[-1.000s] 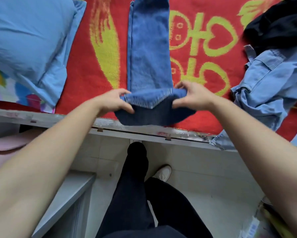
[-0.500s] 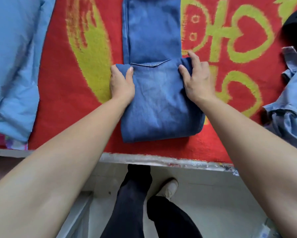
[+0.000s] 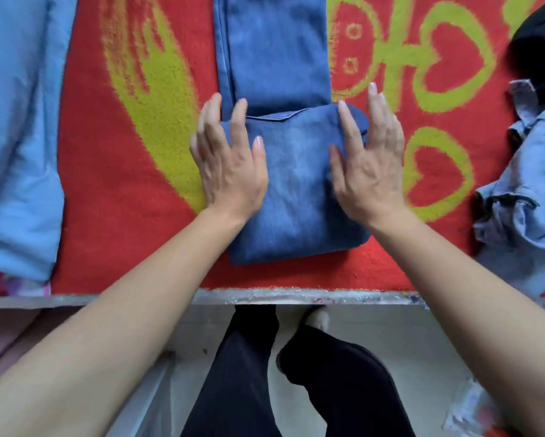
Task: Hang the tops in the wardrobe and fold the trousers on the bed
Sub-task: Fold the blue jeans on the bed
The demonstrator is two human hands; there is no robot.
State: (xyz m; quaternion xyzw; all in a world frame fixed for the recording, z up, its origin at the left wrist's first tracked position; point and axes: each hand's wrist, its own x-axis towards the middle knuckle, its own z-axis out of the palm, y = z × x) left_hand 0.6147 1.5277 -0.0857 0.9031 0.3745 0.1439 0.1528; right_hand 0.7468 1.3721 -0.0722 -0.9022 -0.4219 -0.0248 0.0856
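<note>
— Where are the jeans (image 3: 296,203)?
— Between my hands, on the red blanket (image 3: 107,190). The unfolded legs run on beyond my fingertips (image 3: 373,89).
— Gripping them?
— No. My left hand (image 3: 230,165) and right hand (image 3: 369,171) lie spread, fingers straight, at the fold's two sides.
— How will they handle?
— Thick denim, I judge: heavy, limp, not slippery. I'd pinch both side edges of the fold, just under my fingers.
</note>
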